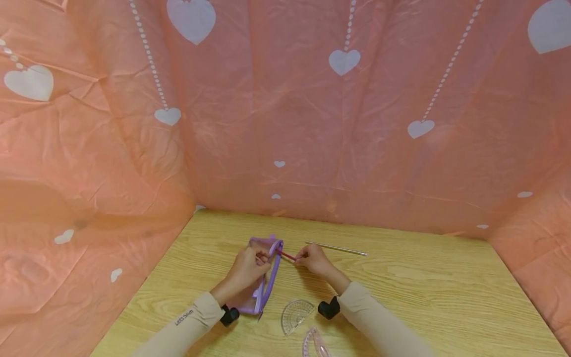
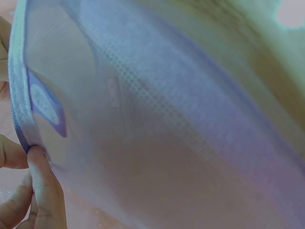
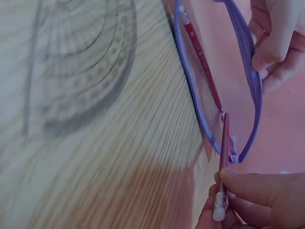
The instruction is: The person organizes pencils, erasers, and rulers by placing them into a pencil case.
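A translucent pencil case with purple zip edging [image 1: 269,287] lies on the table before me, its mouth held wide. My left hand [image 1: 250,265] pinches the zip edge on one side, near the far end. Between thumb and fingers of my right hand [image 1: 314,259] is a red pencil [image 3: 224,148] with a white eraser at the hand's end. Its front end points into the mouth of the case. Inside lies another red pencil [image 3: 202,62], also white-tipped, seen in the right wrist view. A label [image 2: 47,105] shows through the clear side in the left wrist view.
A silvery pencil-like stick [image 1: 336,248] lies beyond my right hand. Nearer me are a clear protractor [image 1: 296,316] and a pinkish curved measuring tool [image 1: 315,343], cut off by the frame. Pink heart-patterned cloth [image 1: 303,124] hangs around the wooden table [image 1: 424,287].
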